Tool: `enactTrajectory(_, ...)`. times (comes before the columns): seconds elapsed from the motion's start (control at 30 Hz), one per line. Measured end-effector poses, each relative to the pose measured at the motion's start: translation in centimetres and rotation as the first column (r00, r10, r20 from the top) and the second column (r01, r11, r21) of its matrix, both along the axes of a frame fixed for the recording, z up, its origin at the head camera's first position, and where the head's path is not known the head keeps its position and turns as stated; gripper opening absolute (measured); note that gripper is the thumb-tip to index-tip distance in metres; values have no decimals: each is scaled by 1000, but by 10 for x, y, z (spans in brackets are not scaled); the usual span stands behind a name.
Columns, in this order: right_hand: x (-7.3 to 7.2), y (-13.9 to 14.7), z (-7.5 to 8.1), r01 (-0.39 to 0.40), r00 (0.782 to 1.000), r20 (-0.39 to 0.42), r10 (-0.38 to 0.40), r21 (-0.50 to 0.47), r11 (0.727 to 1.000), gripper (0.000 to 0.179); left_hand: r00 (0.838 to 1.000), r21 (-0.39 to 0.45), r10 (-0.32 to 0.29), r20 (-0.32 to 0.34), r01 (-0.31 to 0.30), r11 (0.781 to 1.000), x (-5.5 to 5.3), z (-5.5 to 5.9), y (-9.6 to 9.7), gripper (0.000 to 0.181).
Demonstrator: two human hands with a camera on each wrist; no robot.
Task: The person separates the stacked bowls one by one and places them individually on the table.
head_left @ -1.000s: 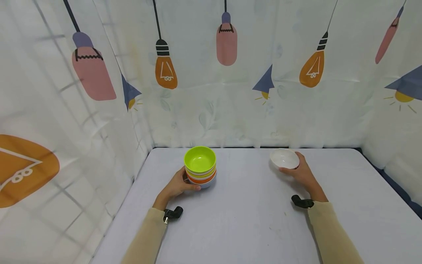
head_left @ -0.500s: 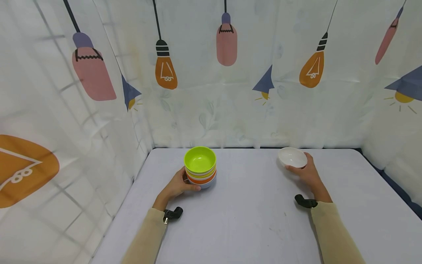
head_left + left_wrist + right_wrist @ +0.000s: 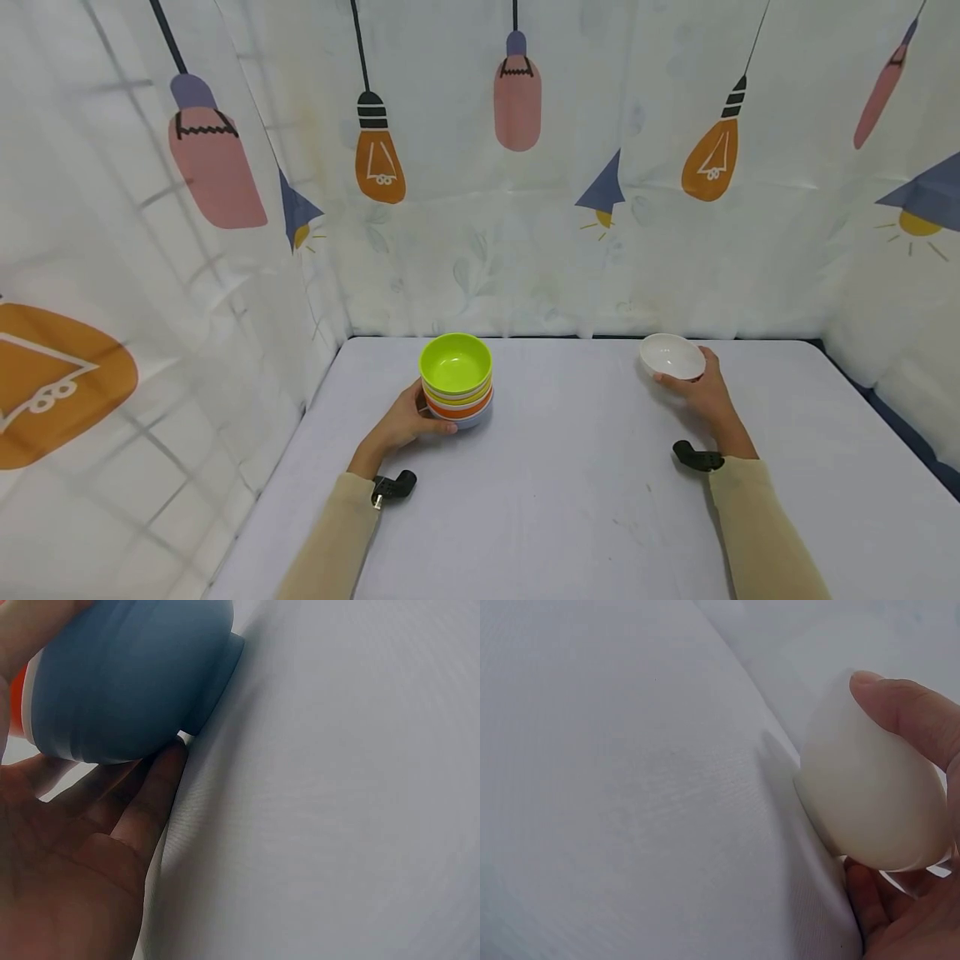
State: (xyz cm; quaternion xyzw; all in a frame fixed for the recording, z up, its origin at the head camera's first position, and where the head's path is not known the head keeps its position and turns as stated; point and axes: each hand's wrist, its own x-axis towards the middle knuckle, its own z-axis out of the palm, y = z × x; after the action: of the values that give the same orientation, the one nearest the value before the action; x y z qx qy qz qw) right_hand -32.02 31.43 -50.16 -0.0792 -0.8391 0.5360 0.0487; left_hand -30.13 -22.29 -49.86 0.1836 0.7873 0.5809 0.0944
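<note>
My left hand grips the lower left side of a stack of nested bowls. A lime green bowl tops the stack, with white, yellow and orange rims showing beneath it. The lowest one is a blue-grey bowl, its foot against the table in the left wrist view. At the far right, my right hand holds a white bowl by its right side. The right wrist view shows the thumb along the bowl's outer wall and fingers underneath and behind, partly hidden.
Both bowls and hands are on or over a table with a white cloth. A printed curtain rises just behind the table's back edge and along its left side.
My right hand has moved to the right and slightly back with the white bowl, slowing in the last half second. My left hand and the stack have stayed in place.
</note>
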Motion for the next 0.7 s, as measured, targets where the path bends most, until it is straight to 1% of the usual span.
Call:
enactTrajectory(0.13,-1,2,0,12,1000,-9,-13,-8,1000,119,1000,-10,-1,-7,1,1000,-1,-2,-1,90)
enactTrajectory(0.33,-5,4,0,27,999,27,-26,-11,1000,123,1000,-23,12,1,-12,1000,-1,-4,-2,91)
enactTrajectory(0.6,-11,8,-1,38,999,11,-38,-26,999,122,1000,-29,14,3,-14,999,0,-2,0,92)
enactTrajectory(0.7,-12,8,0,40,999,19,-39,-25,999,122,1000,-27,14,2,-14,1000,0,-1,0,92)
